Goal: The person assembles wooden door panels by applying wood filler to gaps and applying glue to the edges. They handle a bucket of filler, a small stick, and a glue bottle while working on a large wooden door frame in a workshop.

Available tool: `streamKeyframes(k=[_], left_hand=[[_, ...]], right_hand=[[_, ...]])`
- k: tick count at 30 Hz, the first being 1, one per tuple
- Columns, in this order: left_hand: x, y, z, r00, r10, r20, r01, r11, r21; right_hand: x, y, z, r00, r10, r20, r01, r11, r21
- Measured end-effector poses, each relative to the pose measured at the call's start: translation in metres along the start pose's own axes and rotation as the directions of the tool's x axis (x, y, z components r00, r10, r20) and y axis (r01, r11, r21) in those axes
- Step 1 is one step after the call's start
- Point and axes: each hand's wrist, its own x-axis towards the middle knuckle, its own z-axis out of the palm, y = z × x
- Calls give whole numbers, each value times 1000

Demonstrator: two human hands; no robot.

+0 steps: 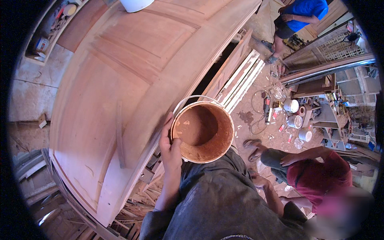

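In the head view, the person's left hand [170, 142] grips an orange-brown-stained bucket [222, 138] by the left side of its rim, the thumb lying over the edge and the fingers against the outside wall. The bucket is tipped so that its open mouth faces the camera; its inner wall is coated orange-brown, with a darker round patch deeper in, and its thin bail handle [196, 96] arches over the far rim. It is held in front of the person's dark shirt [212, 200], beside the edge of a large panelled wooden door [92, 112]. The right hand [261, 182] is low at the person's right side, partly hidden, and whether its fingers close on anything cannot be told. On the door lie a narrow wooden strip [120, 136] and, at the top edge of the view, a white bucket [136, 4]. Pale planks [242, 80] lie beyond the held bucket. To the right, a red-and-black power tool [267, 105] and white tubs [291, 105] rest on the littered floor [256, 94]. A co-worker in dark red [320, 176] is low down nearby; another in blue [306, 14] is farther off.
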Motion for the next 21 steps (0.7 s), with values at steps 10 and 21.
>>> streamKeyframes(k=[10, 21], left_hand=[[6, -1, 5, 997, 49, 57, -49, 999, 5], [3, 24, 13, 997, 1, 76, -6, 998, 59]], right_hand=[[94, -9, -18, 834, -507, -217, 91, 514, -853], [104, -145, 19, 761, -647, -53, 520, 656, -548]])
